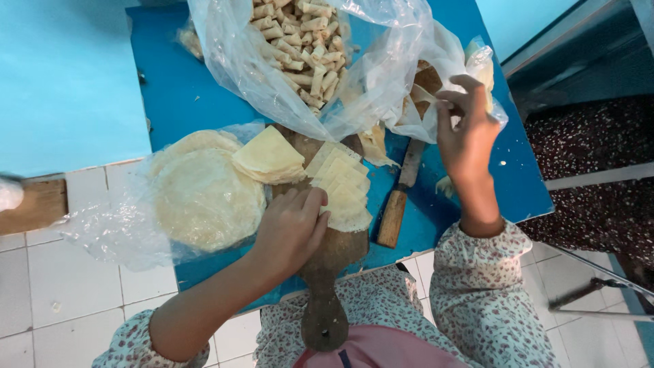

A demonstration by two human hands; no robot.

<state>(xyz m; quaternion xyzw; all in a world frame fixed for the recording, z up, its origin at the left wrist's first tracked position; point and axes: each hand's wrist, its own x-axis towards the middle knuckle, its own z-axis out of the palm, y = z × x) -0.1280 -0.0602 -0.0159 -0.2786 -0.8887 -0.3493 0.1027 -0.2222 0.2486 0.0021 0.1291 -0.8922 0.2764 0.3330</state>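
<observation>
Left grip (291,228) presses wrapper stack (344,191) — fingertips atop.

Left hand (294,228) presses cut wrappers (344,187) on the wooden board (327,272); right hand (466,133) reaches into a plastic bag (381,75).

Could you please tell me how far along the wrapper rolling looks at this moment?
Done: a clear bag holds many finished rolls. In hand: the left hand rests on cut wrapper pieces fanned on the wooden board, while the right hand reaches into a smaller bag. Left: a stack of round wrappers and a folded pile lie uncut beside the knife.
</observation>
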